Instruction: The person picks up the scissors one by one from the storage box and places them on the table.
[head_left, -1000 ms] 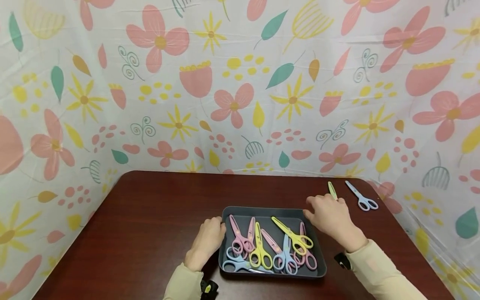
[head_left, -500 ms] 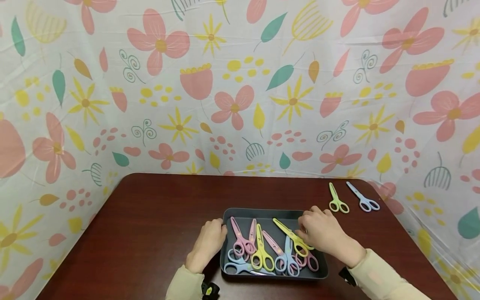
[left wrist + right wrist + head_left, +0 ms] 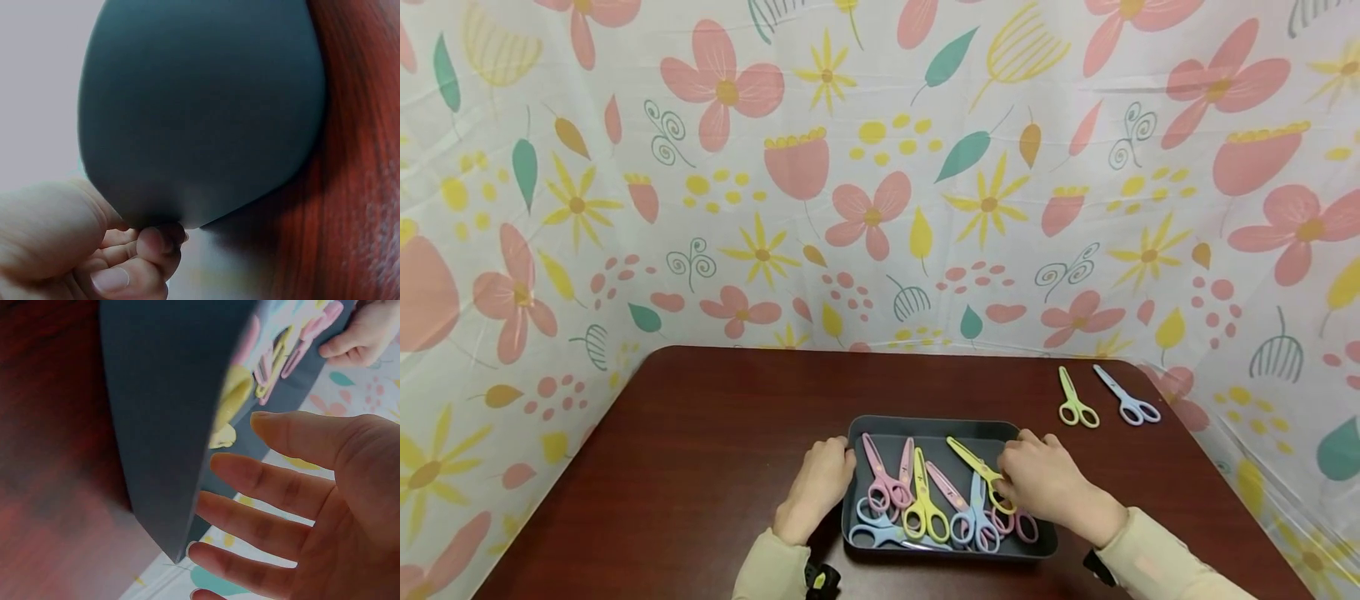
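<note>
A dark grey tray (image 3: 925,427) holds several pink, blue and yellow scissors. My left hand (image 3: 816,479) grips the tray's left side; in the left wrist view its curled fingers (image 3: 156,247) meet the bottom corner of the tray wall. Over the tray's right side hangs my right hand (image 3: 1048,475), partly covering the handles of the yellow scissors (image 3: 973,457). The right wrist view shows its thumb and fingers loosely spread near a yellow handle (image 3: 236,394), with nothing between them. Other yellow scissors (image 3: 923,504), blue scissors (image 3: 976,521) and pink scissors (image 3: 880,475) lie in the tray.
Green scissors (image 3: 1071,400) and light-blue scissors (image 3: 1123,398) lie apart at the back right of the dark brown table (image 3: 737,417). A flower-patterned cloth (image 3: 880,267) hangs behind and around the table.
My right hand has come down and toward me, from in front of the green scissors to the yellow scissors in the tray. The green scissors show fully. My left hand stays on the tray.
</note>
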`<state>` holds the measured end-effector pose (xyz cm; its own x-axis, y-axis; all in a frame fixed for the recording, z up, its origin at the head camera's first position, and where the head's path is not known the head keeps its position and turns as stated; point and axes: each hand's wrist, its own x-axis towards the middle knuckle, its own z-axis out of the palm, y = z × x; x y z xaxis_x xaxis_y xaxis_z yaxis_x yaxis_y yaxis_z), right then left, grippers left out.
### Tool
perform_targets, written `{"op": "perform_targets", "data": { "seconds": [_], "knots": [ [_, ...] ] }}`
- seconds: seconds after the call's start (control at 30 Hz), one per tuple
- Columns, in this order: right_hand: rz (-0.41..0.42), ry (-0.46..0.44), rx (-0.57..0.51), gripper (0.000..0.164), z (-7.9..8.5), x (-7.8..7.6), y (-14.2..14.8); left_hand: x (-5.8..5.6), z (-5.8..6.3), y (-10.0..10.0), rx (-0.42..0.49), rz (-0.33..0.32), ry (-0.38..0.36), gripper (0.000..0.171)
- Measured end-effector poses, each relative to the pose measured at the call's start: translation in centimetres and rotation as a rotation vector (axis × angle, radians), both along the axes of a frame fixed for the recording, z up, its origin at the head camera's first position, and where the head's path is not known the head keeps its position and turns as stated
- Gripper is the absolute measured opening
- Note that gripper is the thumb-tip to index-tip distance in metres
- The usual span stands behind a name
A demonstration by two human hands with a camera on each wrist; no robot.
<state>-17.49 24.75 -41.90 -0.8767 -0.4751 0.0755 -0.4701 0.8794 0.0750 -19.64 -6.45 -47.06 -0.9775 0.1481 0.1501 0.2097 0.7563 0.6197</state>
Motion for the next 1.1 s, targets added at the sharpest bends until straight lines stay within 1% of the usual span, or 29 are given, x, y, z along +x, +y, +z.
{"op": "perform_targets", "data": {
  "seconds": [0.07,0.17,0.3,0.57,0.67,0.8,1.0,1.1],
  "knots": [
    [0.002,-0.001,0.001,0.036,-0.4,0.0,0.0,0.0,-0.1,0.0,0.001,0.002,-0.018,0.011],
    [0.009,0.009,0.002,0.037,-0.8,0.0,0.1,0.0,-0.3,0.0,0.003,0.006,-0.022,0.011],
    [0.010,0.020,0.000,0.039,-1.1,-0.1,0.2,-0.1,-0.2,0.0,0.004,0.009,-0.011,0.012],
    [0.022,0.010,-0.023,0.040,-1.6,0.0,0.2,-0.1,0.0,0.0,-0.007,0.006,0.015,0.011],
    [0.012,0.024,-0.005,0.040,-1.8,0.0,0.2,-0.2,0.1,0.0,-0.003,0.010,-0.002,0.011],
    [-0.004,0.019,0.014,0.039,-1.9,0.0,0.1,-0.2,-0.1,0.0,0.005,0.009,-0.030,0.012],
    [-0.015,0.004,0.006,0.040,-1.8,0.0,-0.1,-0.1,-0.1,-0.1,0.020,0.004,-0.037,0.012],
    [-0.026,-0.020,0.000,0.040,-1.8,0.0,-0.1,0.0,-0.2,0.0,0.027,0.004,-0.040,0.012]
  ]
}}
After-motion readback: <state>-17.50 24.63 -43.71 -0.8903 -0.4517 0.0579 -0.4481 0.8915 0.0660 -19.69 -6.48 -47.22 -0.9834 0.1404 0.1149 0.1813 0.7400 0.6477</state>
